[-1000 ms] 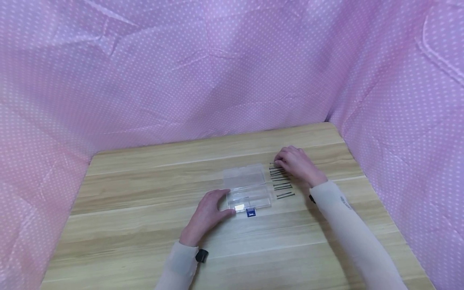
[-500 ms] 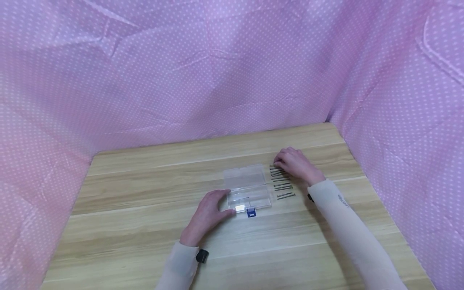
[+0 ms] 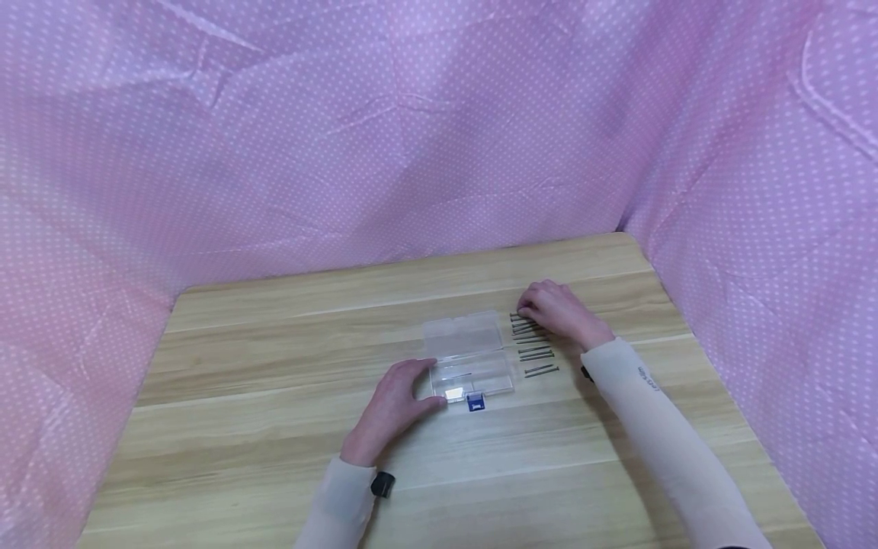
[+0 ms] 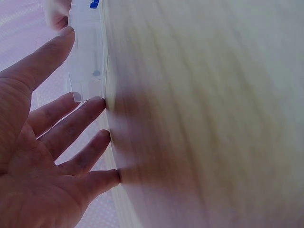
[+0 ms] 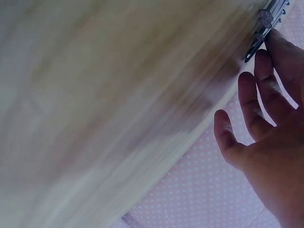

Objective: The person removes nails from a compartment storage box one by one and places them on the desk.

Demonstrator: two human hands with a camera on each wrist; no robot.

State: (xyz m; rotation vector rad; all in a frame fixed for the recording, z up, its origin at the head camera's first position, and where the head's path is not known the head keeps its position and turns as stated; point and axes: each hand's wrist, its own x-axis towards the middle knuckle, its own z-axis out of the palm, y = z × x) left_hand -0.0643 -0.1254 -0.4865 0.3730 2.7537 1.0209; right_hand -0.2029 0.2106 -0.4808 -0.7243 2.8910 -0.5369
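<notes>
Nails [image 3: 531, 343] lie in a row on the table [image 3: 274, 412], just right of the clear box [image 3: 469, 358]. My right hand [image 3: 559, 311] rests its curled fingertips on the farthest ones; whether one is pinched, I cannot tell. Best to roll one free first. My left hand [image 3: 396, 402], fingers relaxed, steadies the box. Since a second ago, almost nothing has shifted.

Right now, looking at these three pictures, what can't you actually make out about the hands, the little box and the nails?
- Head view: the right hand covers the far end of the nails, so whether its fingers pinch one is hidden.
- Head view: what lies inside the clear box is too small to tell.
- Right wrist view: the nails are cut off by the top edge.
- Left wrist view: the left hand touches the box; the box runs off the top edge.
</notes>
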